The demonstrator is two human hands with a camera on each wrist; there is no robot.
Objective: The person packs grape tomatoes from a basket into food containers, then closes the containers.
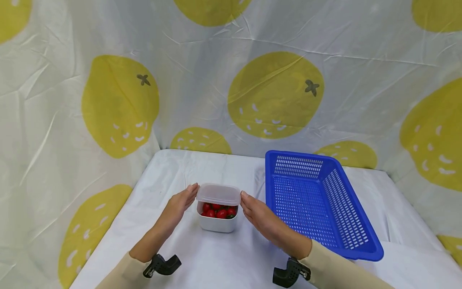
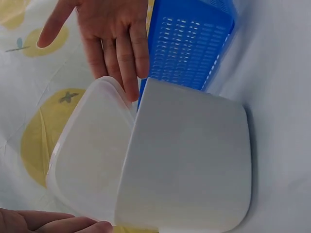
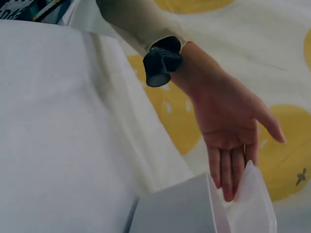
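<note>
A white box (image 1: 217, 225) stands on the cloth, holding small glossy red fruits (image 1: 221, 213) with a bit of green. Its translucent lid (image 1: 218, 194) is tilted, rising at the back and leaving the front of the box uncovered. At the lid's left edge is my left hand (image 1: 180, 202), palm inward with straight fingers. My right hand (image 1: 257, 210) meets the right edge with extended fingertips, its thumb spread away in the left wrist view. Between the palms, the lid (image 2: 92, 150) leans beside the box wall (image 2: 189, 155). The right wrist view shows the left palm (image 3: 226, 114) flat, fingertips at the lid.
A blue perforated plastic basket (image 1: 303, 200) lies right of the box, partly behind the right forearm. White cloth (image 1: 173, 257) covers the table. Curtains with yellow lemon prints (image 1: 276, 94) close off the back and sides.
</note>
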